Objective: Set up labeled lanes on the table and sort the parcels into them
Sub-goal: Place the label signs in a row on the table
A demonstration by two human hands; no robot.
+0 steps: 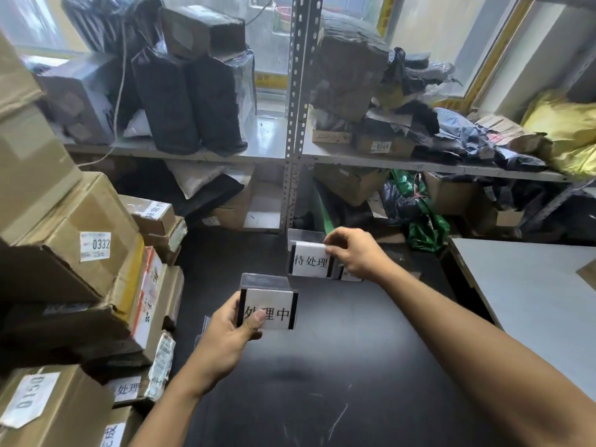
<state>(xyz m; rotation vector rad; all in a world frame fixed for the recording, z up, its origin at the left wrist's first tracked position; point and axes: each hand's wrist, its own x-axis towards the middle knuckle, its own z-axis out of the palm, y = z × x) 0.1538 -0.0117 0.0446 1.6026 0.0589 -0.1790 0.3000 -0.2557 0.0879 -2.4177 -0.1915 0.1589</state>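
My left hand (pixel 227 330) holds a clear acrylic sign holder with a white label reading 处理中 (pixel 274 309) above the black table (pixel 338 366). My right hand (pixel 356 253) pinches the top of a second sign holder labelled 待处理 (pixel 309 261), which stands near the table's far edge. A third sign holder (pixel 350 275) shows partly behind my right wrist, its text mostly hidden. Cardboard parcels (pixel 74 233) with numbered stickers are stacked along the left side of the table.
A metal shelf rack (pixel 295 130) behind the table is crammed with boxes and black and yellow bags. A grey-white tabletop (pixel 532 295) adjoins on the right. More labelled boxes (pixel 32 401) sit at the near left.
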